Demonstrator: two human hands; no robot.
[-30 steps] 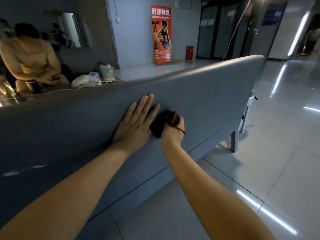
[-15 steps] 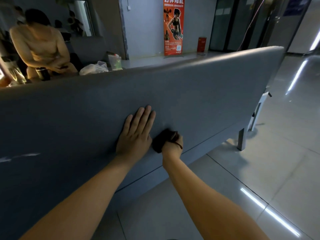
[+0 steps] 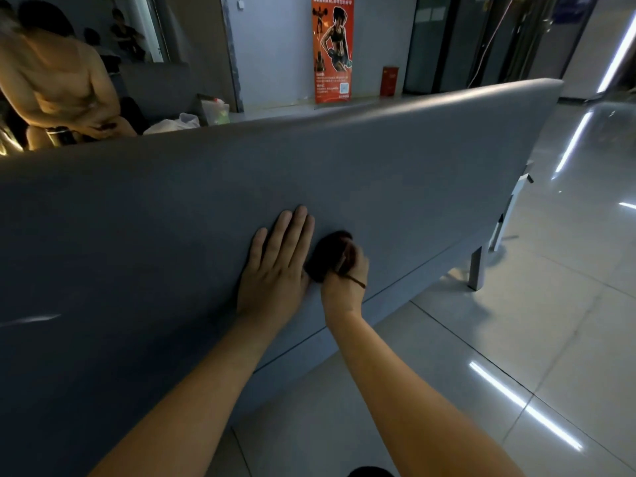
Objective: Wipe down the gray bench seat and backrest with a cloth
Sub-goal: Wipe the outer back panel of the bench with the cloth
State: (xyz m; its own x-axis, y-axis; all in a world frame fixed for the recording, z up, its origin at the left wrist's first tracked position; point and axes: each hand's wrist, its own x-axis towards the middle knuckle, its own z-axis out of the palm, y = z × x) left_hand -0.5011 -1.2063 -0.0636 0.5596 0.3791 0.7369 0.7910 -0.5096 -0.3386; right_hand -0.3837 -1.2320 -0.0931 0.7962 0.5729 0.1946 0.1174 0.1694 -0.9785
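The back face of the gray bench backrest (image 3: pixel 413 160) fills most of the head view, running from lower left to upper right. My left hand (image 3: pixel 275 270) lies flat on it with straight fingers. Just to its right, my right hand (image 3: pixel 346 280) grips a dark bunched cloth (image 3: pixel 327 253) and presses it against the backrest, a little above the seam with the lower panel. The bench seat is hidden behind the backrest.
A metal bench leg (image 3: pixel 476 268) stands on the glossy tiled floor (image 3: pixel 516 339) at right. Beyond the backrest, a seated person (image 3: pixel 58 84) is at upper left, with plastic bags (image 3: pixel 179 122) nearby. An orange poster stand (image 3: pixel 332 46) stands against the far wall.
Both hands slid down the backrest together over the last second, the cloth hand ending near the lower seam. The camera tilted so more of the backrest shows.
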